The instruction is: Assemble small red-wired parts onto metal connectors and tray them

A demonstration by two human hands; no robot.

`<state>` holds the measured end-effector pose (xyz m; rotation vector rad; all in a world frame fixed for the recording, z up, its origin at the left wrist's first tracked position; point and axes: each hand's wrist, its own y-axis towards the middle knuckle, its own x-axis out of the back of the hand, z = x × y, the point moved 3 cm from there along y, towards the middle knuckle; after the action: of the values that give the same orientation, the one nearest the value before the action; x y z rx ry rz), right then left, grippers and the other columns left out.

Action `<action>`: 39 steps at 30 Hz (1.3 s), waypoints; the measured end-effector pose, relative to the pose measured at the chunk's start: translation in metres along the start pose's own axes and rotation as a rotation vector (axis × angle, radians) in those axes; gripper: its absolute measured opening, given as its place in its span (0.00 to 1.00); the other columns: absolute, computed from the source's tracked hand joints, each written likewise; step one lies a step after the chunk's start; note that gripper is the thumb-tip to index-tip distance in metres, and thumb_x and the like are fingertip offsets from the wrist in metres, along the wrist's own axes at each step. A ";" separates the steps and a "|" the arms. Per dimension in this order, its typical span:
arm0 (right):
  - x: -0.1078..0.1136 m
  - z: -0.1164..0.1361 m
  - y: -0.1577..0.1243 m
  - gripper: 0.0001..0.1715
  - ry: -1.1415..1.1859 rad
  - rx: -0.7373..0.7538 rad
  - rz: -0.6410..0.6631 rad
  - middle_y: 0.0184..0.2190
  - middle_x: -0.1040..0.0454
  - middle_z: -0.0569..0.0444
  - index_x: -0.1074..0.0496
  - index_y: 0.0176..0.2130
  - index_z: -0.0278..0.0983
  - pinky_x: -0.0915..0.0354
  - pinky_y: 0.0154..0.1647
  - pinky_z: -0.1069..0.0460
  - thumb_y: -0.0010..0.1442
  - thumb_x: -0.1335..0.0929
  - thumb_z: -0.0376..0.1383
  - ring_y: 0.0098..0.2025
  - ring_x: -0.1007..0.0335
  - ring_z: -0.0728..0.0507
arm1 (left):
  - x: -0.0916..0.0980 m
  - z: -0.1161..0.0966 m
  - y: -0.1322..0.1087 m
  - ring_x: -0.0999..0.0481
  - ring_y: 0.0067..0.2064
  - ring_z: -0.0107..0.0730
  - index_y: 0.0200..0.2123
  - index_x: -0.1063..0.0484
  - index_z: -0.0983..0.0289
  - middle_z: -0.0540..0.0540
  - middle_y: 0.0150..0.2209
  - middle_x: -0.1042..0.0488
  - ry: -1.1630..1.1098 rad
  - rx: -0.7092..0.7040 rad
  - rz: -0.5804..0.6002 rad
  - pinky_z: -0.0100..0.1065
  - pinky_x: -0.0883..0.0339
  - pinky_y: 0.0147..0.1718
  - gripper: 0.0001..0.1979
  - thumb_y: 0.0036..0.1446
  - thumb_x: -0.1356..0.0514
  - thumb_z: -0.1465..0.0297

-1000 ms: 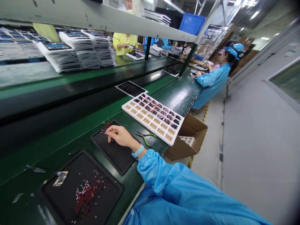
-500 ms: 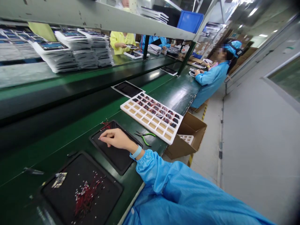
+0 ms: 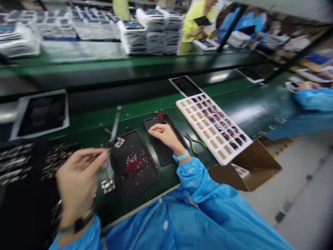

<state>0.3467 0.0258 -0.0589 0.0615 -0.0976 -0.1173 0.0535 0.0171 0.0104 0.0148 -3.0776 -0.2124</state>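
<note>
My left hand (image 3: 80, 177), blurred by motion, is pinched at the left of the bench; what it holds, if anything, I cannot make out. Just right of it, a small circuit board (image 3: 108, 185) lies on the bench. A black tray (image 3: 139, 189) holds a heap of red and black wires with white ends (image 3: 132, 165) and another small board (image 3: 119, 142). Over a second, narrower black tray (image 3: 166, 158) my right hand (image 3: 165, 135) has thumb and fingers pressed together; anything between them is too small to name. Green-handled pliers (image 3: 194, 143) lie beside that tray.
A white compartment tray (image 3: 221, 158), partly filled with dark wired parts, stands to the right above a cardboard box (image 3: 249, 173). Tablet-like panels (image 3: 43, 114) lie along the line. Dark mats with many small boards (image 3: 58, 159) are at left. A co-worker's blue sleeve (image 3: 314, 100) is at far right.
The view has swung left, and my left hand has come into sight with the left part of the bench. My right hand stays pinched over the narrower tray.
</note>
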 end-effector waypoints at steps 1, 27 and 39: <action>-0.001 0.000 0.002 0.20 -0.024 -0.001 0.000 0.21 0.35 0.60 0.21 0.34 0.34 0.52 0.25 0.53 0.59 0.25 0.49 0.24 0.49 0.52 | -0.008 0.013 0.004 0.21 0.34 0.31 0.38 0.21 0.64 0.54 0.37 0.18 -0.085 0.076 0.024 0.31 0.27 0.33 0.11 0.54 0.25 0.69; -0.039 0.012 -0.012 0.12 -0.154 0.054 0.252 0.25 0.27 0.56 0.18 0.35 0.37 0.42 0.29 0.52 0.64 0.27 0.42 0.26 0.38 0.49 | -0.074 0.070 0.017 0.19 0.29 0.34 0.34 0.25 0.66 0.55 0.28 0.20 -0.378 0.345 0.270 0.32 0.25 0.29 0.16 0.49 0.24 0.65; -0.041 0.013 -0.013 0.09 -0.274 0.175 0.236 0.27 0.24 0.55 0.17 0.35 0.38 0.39 0.31 0.52 0.65 0.29 0.37 0.27 0.33 0.48 | -0.072 0.075 0.018 0.18 0.30 0.34 0.33 0.26 0.66 0.57 0.29 0.18 -0.296 0.307 0.276 0.34 0.23 0.32 0.15 0.50 0.24 0.66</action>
<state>0.3032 0.0175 -0.0503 0.2081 -0.3876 0.1198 0.1209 0.0458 -0.0655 -0.4648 -3.3165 0.2976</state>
